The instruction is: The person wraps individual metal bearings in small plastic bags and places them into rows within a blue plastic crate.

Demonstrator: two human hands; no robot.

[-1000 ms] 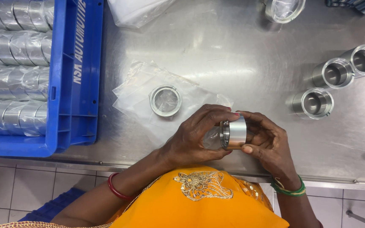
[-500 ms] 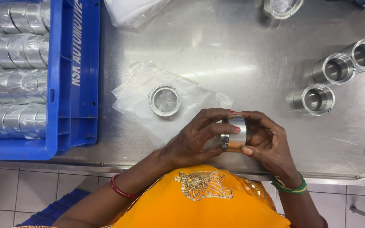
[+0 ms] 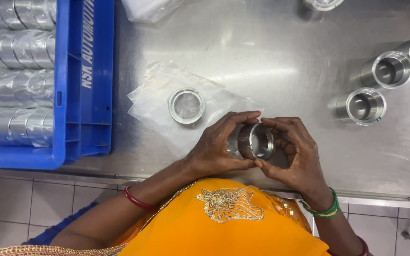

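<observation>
Steel tabletop [image 3: 271, 52], brushed and reflective, fills most of the frame, with a blue plastic crate [image 3: 79, 95] of plastic-wrapped metal sleeves at the left edge. A crumpled clear plastic sheet [image 3: 153, 102] lies at centre-left with a flat silver ring [image 3: 186, 105] resting on it, and three upright shiny steel cylinders [image 3: 387, 71] stand well apart at the right. Just below centre, the left hand [image 3: 217, 149] and right hand [image 3: 295, 159] both grasp a short hollow polished steel bush [image 3: 252, 141], fingertips pinching its rim from either side, its bore tilted toward the camera. Turning it well seems to call for a light fingertip grip on the outer wall only, keeping the part clear of the table so its faces catch the light. Compared with the earlier frames, the bush has rotated: its outer wall faced up then, and now its open bore shows, while the ring and cylinders lie unchanged.
</observation>
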